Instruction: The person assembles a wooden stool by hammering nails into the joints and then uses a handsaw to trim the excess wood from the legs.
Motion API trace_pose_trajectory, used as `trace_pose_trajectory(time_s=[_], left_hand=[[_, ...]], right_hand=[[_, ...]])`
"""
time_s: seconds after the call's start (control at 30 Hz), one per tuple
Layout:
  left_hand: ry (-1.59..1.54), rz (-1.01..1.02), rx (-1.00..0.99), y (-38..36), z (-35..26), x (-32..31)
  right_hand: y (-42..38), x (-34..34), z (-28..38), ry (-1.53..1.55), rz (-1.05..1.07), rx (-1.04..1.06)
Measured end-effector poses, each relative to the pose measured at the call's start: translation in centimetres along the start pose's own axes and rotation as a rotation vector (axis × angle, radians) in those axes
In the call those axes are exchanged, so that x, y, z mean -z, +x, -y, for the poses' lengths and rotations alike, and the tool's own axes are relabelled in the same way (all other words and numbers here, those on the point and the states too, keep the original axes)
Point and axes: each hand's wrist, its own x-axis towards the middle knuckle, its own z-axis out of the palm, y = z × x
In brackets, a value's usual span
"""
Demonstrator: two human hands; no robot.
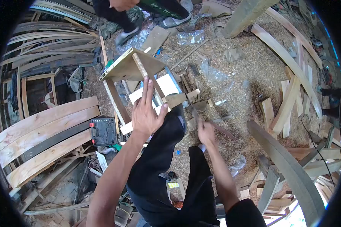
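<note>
A box-like wooden frame (127, 70) with a flat panel and thin slats stands tilted in front of me, beside my knee. My left hand (146, 113) lies on its near slats, fingers stretched forward along a narrow strip and thumb spread to the right. To the right, my right hand (205, 132) is closed around the handle of a hammer (195, 113), slightly blurred. The hammer's far end is close to a short wooden block (175, 100) at the frame's right corner.
A black tool case (103, 131) lies left of the frame, near stacked planks (45, 121). Curved timbers (288, 56) and a large beam (284, 166) lie on the right. Another person's legs (155, 11) show at the top. Sawdust and plastic scraps cover the floor.
</note>
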Motion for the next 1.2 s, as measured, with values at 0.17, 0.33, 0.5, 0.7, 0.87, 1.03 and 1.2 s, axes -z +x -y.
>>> trace_pose_trajectory(time_s=[0.17, 0.33, 0.5, 0.7, 0.87, 1.03, 1.2], left_hand=[[0.052, -0.043, -0.066, -0.1, 0.7, -0.6], [0.050, -0.049, -0.052, 0.1, 0.6, -0.5], [0.032, -0.014, -0.029, 0.2, 0.5, -0.3], [-0.009, 0.014, 0.013, 0.0, 0.1, -0.2], [0.037, -0.035, -0.044, 0.0, 0.7, -0.8], [0.031, -0.034, -0.030, 0.0, 0.5, -0.5], [0.025, -0.034, -0.024, -0.2, 0.2, -0.4]], right_hand=[[6.8, -3.0, 2.4, 0.032, 0.020, -0.075], [-0.1, 1.2, 0.8, 0.031, 0.083, -0.025], [-4.0, 2.4, 0.6, 0.049, 0.108, -0.094], [6.8, -3.8, 2.0, 0.006, -0.045, 0.024], [6.0, -1.8, 1.6, 0.068, 0.072, -0.036], [-5.9, 3.3, -0.1, 0.049, 0.111, -0.104], [-1.9, 1.3, 0.6, 0.011, 0.076, -0.051]])
